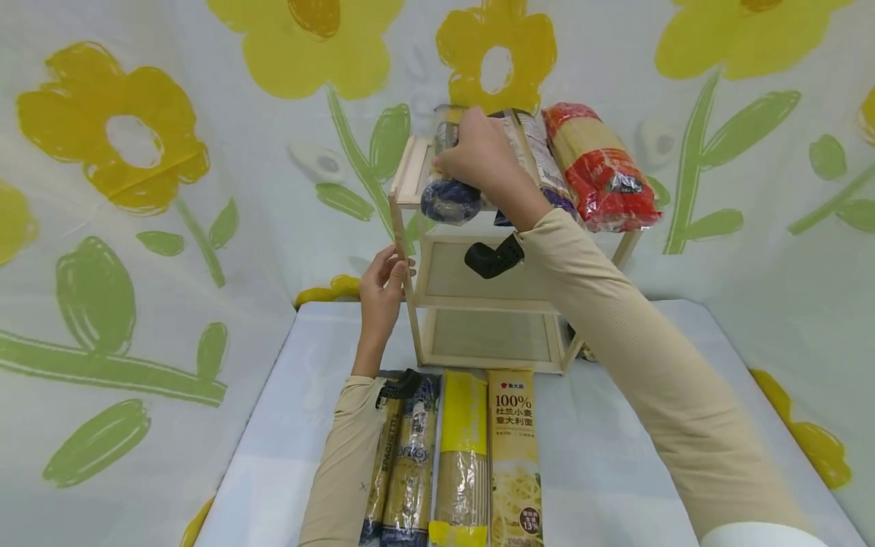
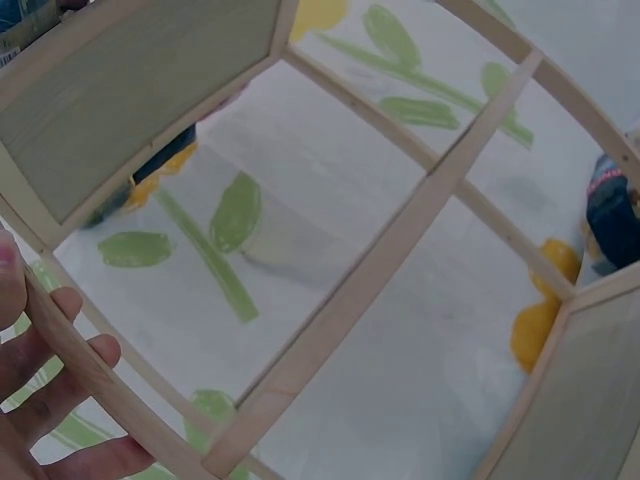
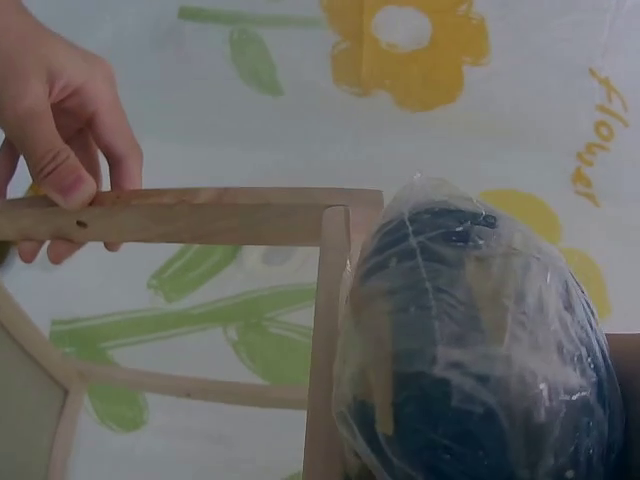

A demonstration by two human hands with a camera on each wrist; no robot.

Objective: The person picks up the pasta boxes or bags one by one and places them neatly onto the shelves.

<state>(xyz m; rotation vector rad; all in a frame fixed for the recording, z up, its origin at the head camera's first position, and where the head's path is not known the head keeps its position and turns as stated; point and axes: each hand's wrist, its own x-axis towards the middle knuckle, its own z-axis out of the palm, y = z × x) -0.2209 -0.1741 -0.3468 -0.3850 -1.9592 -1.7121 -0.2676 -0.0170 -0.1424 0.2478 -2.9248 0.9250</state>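
A light wooden shelf rack [image 1: 488,305] stands on the table. My left hand [image 1: 383,285] grips its left front post [image 2: 95,375], thumb on one side and fingers on the other. On the top tier my right hand [image 1: 481,156] holds a clear-wrapped spaghetti pack [image 1: 451,199] with a dark blue end, at the tier's left side. The right wrist view has this pack's rounded end [image 3: 480,350] beside the wooden edge, with the right hand itself hidden. Beside it lie another pasta pack [image 1: 540,156] with a white label and a red pasta pack [image 1: 604,178].
In front of the rack several pasta packs lie side by side: a narrow spaghetti pack [image 1: 384,456], a blue-ended pack [image 1: 412,463], a yellow one [image 1: 463,456] and a cream one [image 1: 516,456]. A flower-printed cloth [image 1: 260,190] surrounds the table [image 1: 595,456].
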